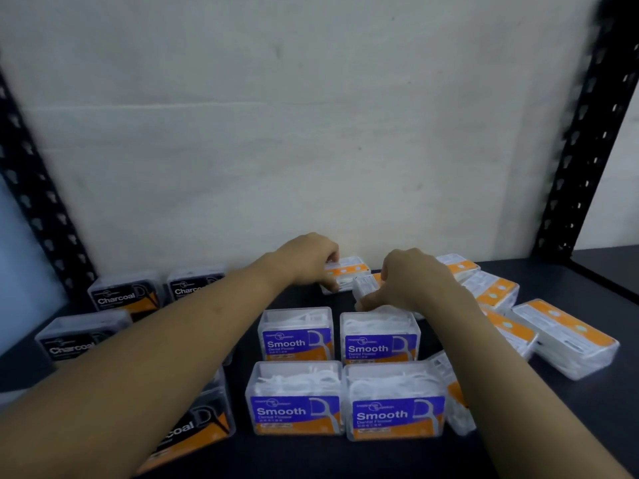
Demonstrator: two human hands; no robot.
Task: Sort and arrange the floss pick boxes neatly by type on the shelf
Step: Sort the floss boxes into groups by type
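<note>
Now left hand (309,257) grips a clear box (349,270) of white picks (342,284) at the shelf (294,458) back; right hand (413,281) grips a tilted box (364,285).

Off-white wall (311,115); black perforated uprights (584,140)

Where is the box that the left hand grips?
In the head view, that box sits at the back of the shelf by the wall, behind the Smooth boxes, just left of the tilted box in the right hand.
</note>
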